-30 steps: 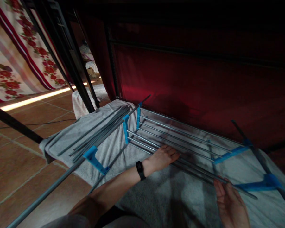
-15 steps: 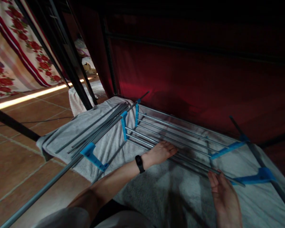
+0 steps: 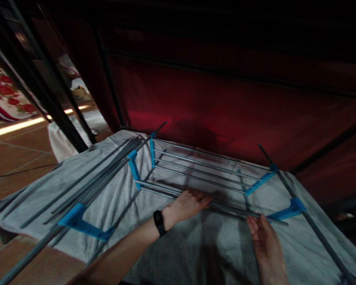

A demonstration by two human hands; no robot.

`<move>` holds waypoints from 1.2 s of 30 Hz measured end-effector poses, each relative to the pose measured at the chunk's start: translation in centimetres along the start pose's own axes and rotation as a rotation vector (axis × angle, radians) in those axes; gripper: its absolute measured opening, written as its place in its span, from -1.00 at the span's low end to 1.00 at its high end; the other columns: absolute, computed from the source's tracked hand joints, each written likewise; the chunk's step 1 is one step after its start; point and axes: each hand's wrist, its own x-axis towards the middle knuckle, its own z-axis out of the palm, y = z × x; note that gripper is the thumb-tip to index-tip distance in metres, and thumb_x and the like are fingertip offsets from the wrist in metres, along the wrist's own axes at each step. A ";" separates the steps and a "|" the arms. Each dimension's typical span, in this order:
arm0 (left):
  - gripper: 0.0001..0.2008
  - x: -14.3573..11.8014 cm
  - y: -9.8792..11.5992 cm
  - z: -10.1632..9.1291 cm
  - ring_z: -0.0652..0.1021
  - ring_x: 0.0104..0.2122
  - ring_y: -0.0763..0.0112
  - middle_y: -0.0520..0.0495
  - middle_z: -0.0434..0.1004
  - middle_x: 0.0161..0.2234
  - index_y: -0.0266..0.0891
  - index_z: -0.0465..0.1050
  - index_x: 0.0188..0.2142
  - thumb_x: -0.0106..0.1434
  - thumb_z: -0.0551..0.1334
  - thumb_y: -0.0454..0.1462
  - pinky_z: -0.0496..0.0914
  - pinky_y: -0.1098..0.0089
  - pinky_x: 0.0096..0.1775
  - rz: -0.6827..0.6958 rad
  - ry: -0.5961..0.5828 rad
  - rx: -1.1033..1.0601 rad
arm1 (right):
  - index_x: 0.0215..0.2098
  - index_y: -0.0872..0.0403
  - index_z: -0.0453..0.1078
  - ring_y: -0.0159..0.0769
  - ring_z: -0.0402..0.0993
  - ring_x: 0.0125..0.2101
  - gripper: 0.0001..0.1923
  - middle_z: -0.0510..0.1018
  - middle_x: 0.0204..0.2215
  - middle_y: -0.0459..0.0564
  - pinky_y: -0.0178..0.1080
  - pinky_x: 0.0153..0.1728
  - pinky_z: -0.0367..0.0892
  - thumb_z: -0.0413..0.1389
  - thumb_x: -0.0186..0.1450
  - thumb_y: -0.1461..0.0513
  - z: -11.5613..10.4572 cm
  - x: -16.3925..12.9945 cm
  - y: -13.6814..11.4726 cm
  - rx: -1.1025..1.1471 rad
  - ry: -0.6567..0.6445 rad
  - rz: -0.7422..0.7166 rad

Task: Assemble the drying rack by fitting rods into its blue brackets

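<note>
A rack of grey metal tubes joined by blue plastic brackets lies on a grey blanket. My left hand, wearing a black wristband, is closed over the front tubes near their middle. Close to the right end of a front tube, my right hand has its fingers curled against it. That tube's end pokes past the near right bracket. Another blue bracket sits at the left on the long side tube. My fingers partly hide the tubes.
Several loose grey tubes lie in a pile left of the rack. Behind it hangs a dark red cloth. Dark metal posts stand at the left, above a tiled floor.
My view has swung right, so the rack appears further left. Both hands stay at about the same places on the front tubes. The front tubes' left ends look closer together.
</note>
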 end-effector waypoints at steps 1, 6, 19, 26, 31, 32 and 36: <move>-0.65 -0.2 0.1 -0.1 0.59 -0.23 0.29 -0.10 0.58 -0.18 -0.15 0.34 0.17 0.41 0.14 -0.25 0.43 0.33 -0.26 -0.021 -0.005 0.008 | -0.34 0.03 0.48 -0.35 0.57 -0.32 -0.73 0.57 -0.36 -0.13 -0.24 -0.13 0.53 0.39 0.07 0.12 0.3 -0.3 -0.1 0.005 -0.002 -0.009; -0.65 -1.6 -1.0 -0.4 0.60 -0.25 0.29 -0.10 0.59 -0.18 -0.12 0.40 0.14 0.38 0.17 -0.33 0.46 0.32 -0.23 -0.096 0.001 0.057 | -0.37 0.02 0.47 -0.34 0.59 -0.33 -0.71 0.60 -0.37 -0.14 -0.23 -0.17 0.54 0.41 0.04 0.11 2.4 -1.7 -0.6 0.043 -0.066 -0.038; -0.69 -0.1 -2.1 0.2 0.61 -0.24 0.22 -0.14 0.61 -0.21 -0.19 0.49 0.05 0.46 0.03 -0.28 0.45 0.29 -0.24 -0.127 0.044 0.027 | -0.41 0.01 0.44 -0.33 0.58 -0.38 -0.73 0.58 -0.46 -0.14 -0.25 -0.24 0.54 0.42 0.06 0.15 4.6 -0.6 -2.1 0.147 -0.076 -0.044; -0.67 0.4 -2.0 0.7 0.60 -0.22 0.18 -0.14 0.61 -0.21 -0.19 0.48 0.07 0.45 0.03 -0.27 0.44 0.26 -0.25 -0.120 0.018 -0.002 | -0.36 0.05 0.50 -0.32 0.58 -0.37 -0.75 0.60 -0.44 -0.09 -0.25 -0.22 0.53 0.41 0.05 0.17 3.5 -0.9 -2.5 0.120 -0.067 -0.026; -0.66 0.5 -2.2 0.9 0.61 -0.20 0.20 -0.17 0.62 -0.17 -0.18 0.48 0.08 0.45 0.02 -0.26 0.45 0.27 -0.22 -0.138 0.036 -0.040 | -0.38 0.04 0.50 -0.33 0.58 -0.37 -0.78 0.61 -0.43 -0.10 -0.27 -0.23 0.53 0.41 0.05 0.18 3.7 -0.5 -2.6 0.123 -0.063 -0.026; -0.66 0.5 -2.2 0.9 0.61 -0.21 0.20 -0.17 0.62 -0.17 -0.19 0.48 0.08 0.45 0.02 -0.25 0.45 0.27 -0.21 -0.136 0.039 -0.047 | -0.38 0.04 0.50 -0.34 0.57 -0.38 -0.78 0.61 -0.43 -0.11 -0.27 -0.23 0.52 0.40 0.05 0.18 3.7 -0.5 -2.6 0.126 -0.060 -0.027; -0.66 0.7 -2.5 0.6 0.61 -0.20 0.21 -0.18 0.62 -0.16 -0.19 0.49 0.07 0.46 0.02 -0.23 0.45 0.28 -0.21 -0.106 0.047 -0.056 | -0.36 0.05 0.52 -0.34 0.58 -0.37 -0.78 0.61 -0.42 -0.10 -0.27 -0.21 0.52 0.40 0.05 0.18 3.6 -0.6 -2.7 0.118 -0.067 -0.032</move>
